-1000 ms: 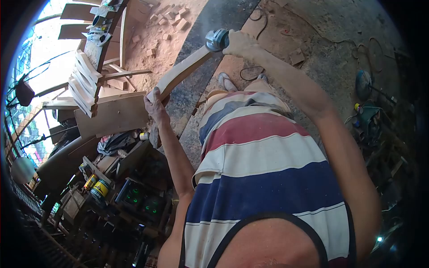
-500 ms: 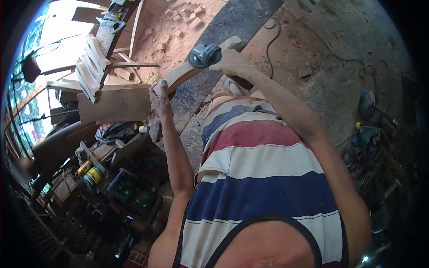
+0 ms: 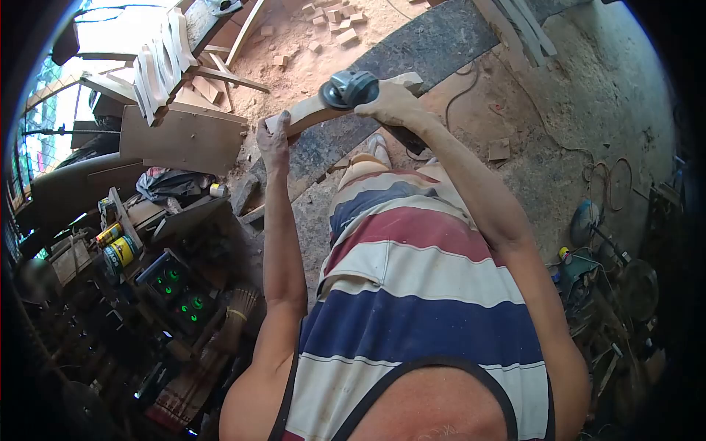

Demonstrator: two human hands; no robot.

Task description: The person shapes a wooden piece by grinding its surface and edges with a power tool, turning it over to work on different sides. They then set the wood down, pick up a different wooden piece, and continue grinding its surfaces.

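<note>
A curved piece of wood (image 3: 307,115) lies slantwise ahead of me, lower at its left end. My left hand (image 3: 274,140) is closed around that left end, thumb on top. An angle grinder (image 3: 353,88) with a round disc rests against the upper face of the wood, near its middle. My right hand (image 3: 390,104) is wrapped round the grinder's body just behind its head. Part of the grinder's dark body shows below my right wrist. The contact between disc and wood is hidden under the tool.
Several curved wooden pieces (image 3: 162,62) stand in a row at the upper left, by a brown board (image 3: 182,140). Small wood blocks (image 3: 342,29) lie scattered on the dusty floor. A cable (image 3: 462,92) runs behind the grinder. Yellow-labelled cans (image 3: 120,252) stand at the left.
The view has shifted, so more curved wood shows at the top right. My hands still hold the wood and the grinder; the wood now lies closer to level.
</note>
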